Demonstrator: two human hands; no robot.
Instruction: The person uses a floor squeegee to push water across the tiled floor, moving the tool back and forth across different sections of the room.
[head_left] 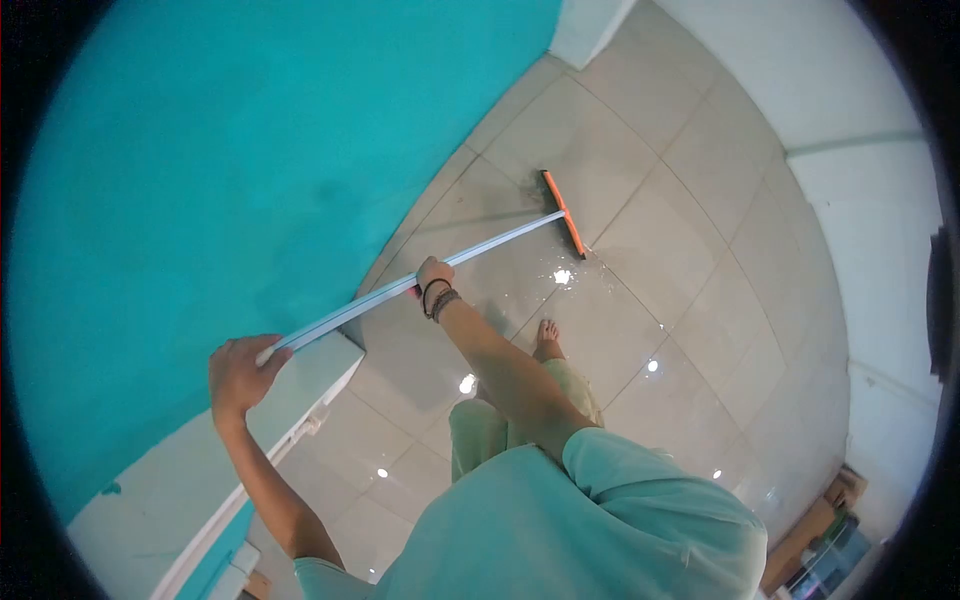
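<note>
A floor squeegee (510,237) with a long pale-blue handle slants across the view, its orange head resting on the tiled floor. My left hand (245,375) is closed around the handle's upper end, in front of the turquoise wall. Farther down the same handle, my right hand (435,274) grips it, with dark bracelets on that wrist. Wet, shiny patches show on the tiles (640,260) beside the squeegee head. One bare foot (548,332) stands on the floor behind the head.
A turquoise wall (250,150) runs along the left, with a white ledge (200,470) below my left arm. White walls (860,230) bound the right side. At the lower right, a cardboard box (800,540) and a bluish container (840,560) stand against the wall.
</note>
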